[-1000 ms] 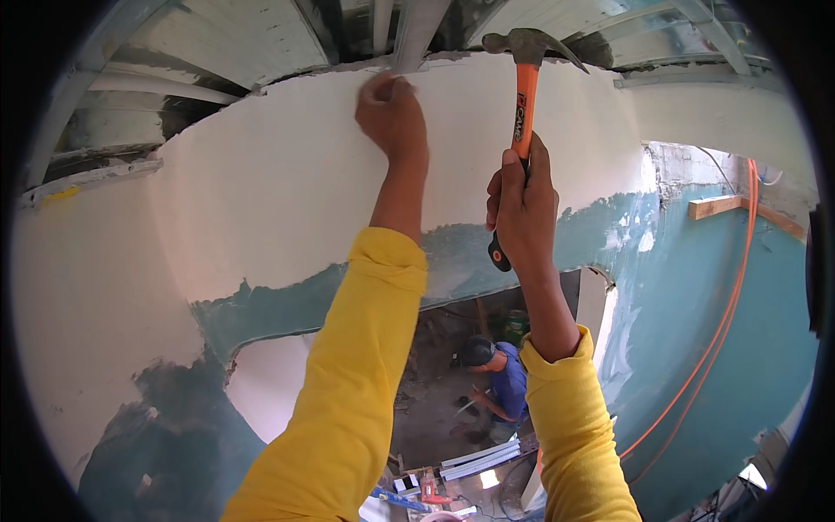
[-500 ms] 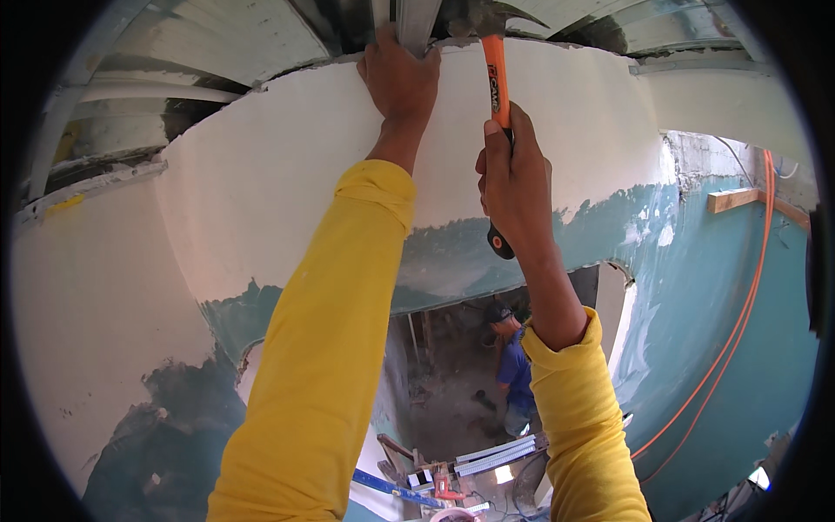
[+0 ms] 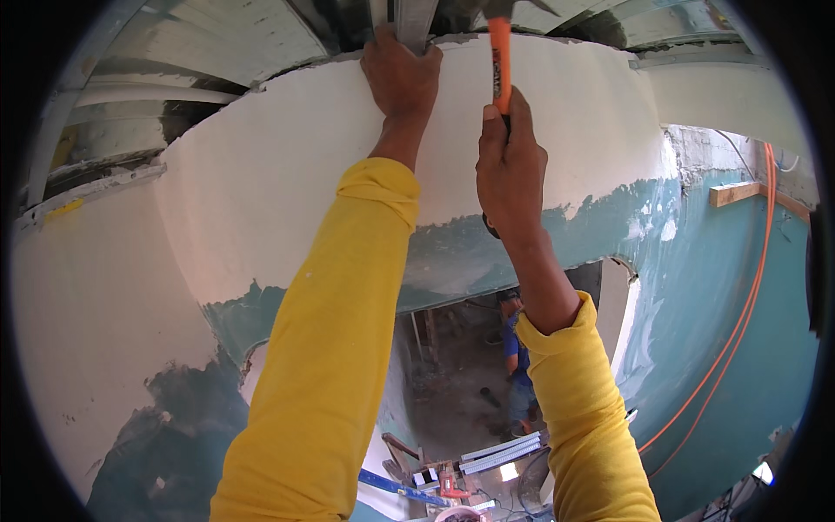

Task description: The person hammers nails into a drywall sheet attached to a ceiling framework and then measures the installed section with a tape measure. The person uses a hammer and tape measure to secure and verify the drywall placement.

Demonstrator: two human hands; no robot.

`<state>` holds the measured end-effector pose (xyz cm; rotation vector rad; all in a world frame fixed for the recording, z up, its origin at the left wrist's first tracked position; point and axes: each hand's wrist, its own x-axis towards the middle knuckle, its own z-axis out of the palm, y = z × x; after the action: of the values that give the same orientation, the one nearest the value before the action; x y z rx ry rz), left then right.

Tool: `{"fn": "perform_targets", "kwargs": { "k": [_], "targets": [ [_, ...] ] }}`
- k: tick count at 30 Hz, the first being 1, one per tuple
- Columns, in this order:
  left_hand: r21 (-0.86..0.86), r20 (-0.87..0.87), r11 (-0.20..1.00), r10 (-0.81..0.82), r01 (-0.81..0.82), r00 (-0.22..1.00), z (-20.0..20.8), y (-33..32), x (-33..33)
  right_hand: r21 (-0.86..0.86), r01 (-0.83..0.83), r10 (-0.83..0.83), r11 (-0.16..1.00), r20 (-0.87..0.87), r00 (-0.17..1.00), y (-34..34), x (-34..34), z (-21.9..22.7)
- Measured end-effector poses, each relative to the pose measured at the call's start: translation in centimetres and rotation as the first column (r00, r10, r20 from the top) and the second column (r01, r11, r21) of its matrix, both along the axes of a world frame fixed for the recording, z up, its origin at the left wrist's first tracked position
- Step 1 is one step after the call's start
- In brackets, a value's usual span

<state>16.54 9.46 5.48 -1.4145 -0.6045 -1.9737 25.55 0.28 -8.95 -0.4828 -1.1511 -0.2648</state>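
Observation:
My right hand [image 3: 511, 178] is closed round the grip of a claw hammer [image 3: 500, 65] with an orange and black handle. The hammer stands upright, its dark head and claw cut off in part by the top edge of the picture. Up at the wall's top edge, my left hand [image 3: 403, 76] grips a grey metal channel [image 3: 416, 22] of the ceiling framing; its fingertips are partly hidden behind the metal. The hammer head is to the right of that channel, apart from it in the picture. Both my arms are raised in yellow sleeves.
A white and teal wall [image 3: 287, 165] faces me, with an opening in it. Below, a person in blue [image 3: 519, 361] stands beyond the opening, near a red power drill [image 3: 450, 485] and white metal strips [image 3: 500, 454]. Orange cable [image 3: 750, 300] hangs at right by a wooden batten [image 3: 733, 193].
My right hand and the hammer have moved slightly up, the head partly leaving the picture. My left hand keeps its hold. The person below has shifted and is more hidden behind my right arm.

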Motion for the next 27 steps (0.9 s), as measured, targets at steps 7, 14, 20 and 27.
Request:
{"fn": "perform_targets", "kwargs": {
  "k": [7, 14, 20, 27],
  "targets": [
    [-0.067, -0.029, 0.997, -0.033, 0.031, 0.999, -0.3, -0.6, 0.0, 0.025, 0.025, -0.025, 0.999, -0.003, 1.0, -0.6, 1.0, -0.7],
    [0.115, -0.429, 0.993, 0.034, 0.017, 0.902, -0.1, 0.7, -5.3, -0.111, 0.15, -0.132, 0.982, 0.16, 0.978, 1.0, 1.4, 0.2],
    [0.247, -0.507, 0.96, 0.244, -0.131, 0.827, 1.0, 0.2, -7.6, 0.075, -0.075, 0.084, 0.994, -0.118, 0.989, -1.1, 1.4, -0.7],
    [0.261, -0.524, 0.958, 0.246, -0.121, 0.815, 1.0, 1.0, -7.6, -0.228, 0.071, -0.035, 0.971, 0.158, 0.987, -0.2, 1.6, 0.3]
  ]
}}
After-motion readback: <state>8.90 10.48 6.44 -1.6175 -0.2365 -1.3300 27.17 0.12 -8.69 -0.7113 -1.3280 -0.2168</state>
